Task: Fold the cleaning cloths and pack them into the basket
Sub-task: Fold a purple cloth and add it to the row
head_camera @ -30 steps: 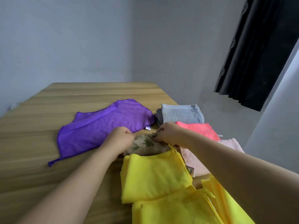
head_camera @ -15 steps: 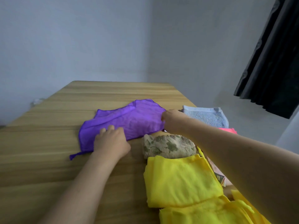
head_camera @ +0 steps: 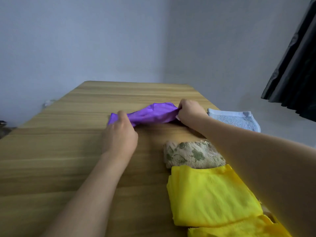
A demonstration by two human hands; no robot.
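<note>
A purple cloth (head_camera: 152,114) is lifted off the wooden table (head_camera: 59,159) and stretched between both hands. My left hand (head_camera: 120,134) pinches its left end. My right hand (head_camera: 189,111) grips its right end. Nearer to me lie a folded beige cloth with green leaves (head_camera: 191,153) and a folded yellow cloth (head_camera: 210,197), with another yellow cloth (head_camera: 239,228) at the bottom edge. A folded light blue towel (head_camera: 234,118) lies at the table's right edge. No basket is in view.
A dark curtain (head_camera: 297,69) hangs at the upper right. Grey walls (head_camera: 102,40) stand behind the table's far edge. My right forearm hides the cloths at the right side.
Both hands left the leaf-patterned cloth, reached the purple cloth, took hold of its ends and lifted it from lying flat. The view shifted left.
</note>
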